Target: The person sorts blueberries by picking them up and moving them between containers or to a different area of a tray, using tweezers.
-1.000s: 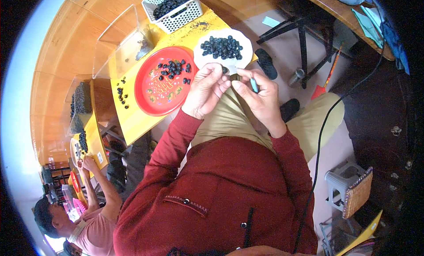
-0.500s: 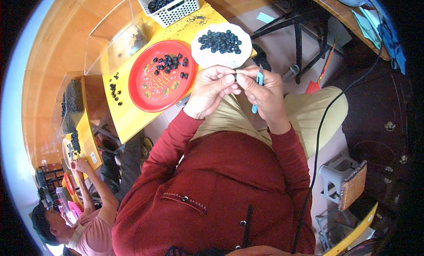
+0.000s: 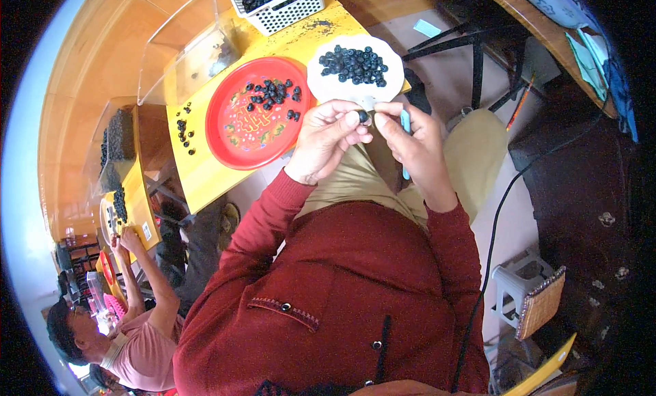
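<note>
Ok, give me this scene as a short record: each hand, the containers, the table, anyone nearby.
Left hand: pinching a dark round piece in its fingertips
Right hand: holding a slim light-blue tool, fingertips close to the piece
White plate: cluster of dark round pieces
Red tray: similar pieces, mostly upper right
White basket: heap of dark pieces
Yellow table: loose pieces left of the tray
Nearby: co-worker in pink, lower left

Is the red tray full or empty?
Partly filled: the red tray has dark round pieces toward its upper right, lower left bare.
</note>
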